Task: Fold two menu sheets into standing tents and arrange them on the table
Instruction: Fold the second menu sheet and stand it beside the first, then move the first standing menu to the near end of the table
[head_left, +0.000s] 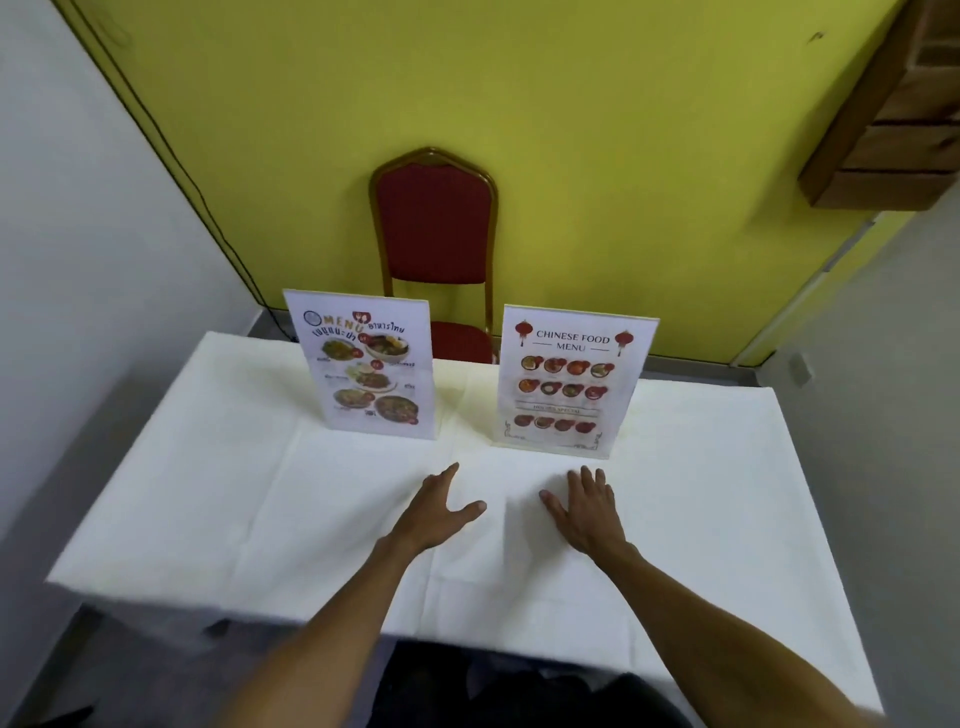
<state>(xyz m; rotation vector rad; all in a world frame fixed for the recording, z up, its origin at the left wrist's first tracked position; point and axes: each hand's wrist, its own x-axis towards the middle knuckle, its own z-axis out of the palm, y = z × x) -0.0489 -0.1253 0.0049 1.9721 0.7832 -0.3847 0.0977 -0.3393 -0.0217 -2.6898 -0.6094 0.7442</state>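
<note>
Two menu sheets stand upright side by side on the white tablecloth (208, 467). The Thai food menu (363, 369) stands on the left, with colourful dish photos. The Chinese food menu (569, 382) stands on the right, with red lanterns and rows of dishes. My left hand (439, 512) hovers open over the cloth, a little in front of the gap between the menus. My right hand (584, 506) lies flat and open just in front of the Chinese menu. Neither hand touches a menu.
A red padded chair (434, 228) with a gold frame stands behind the table against the yellow wall. A dark cable runs down the wall at the left. A wooden shelf (883, 130) juts out at the upper right. The table's near edge is close to my body.
</note>
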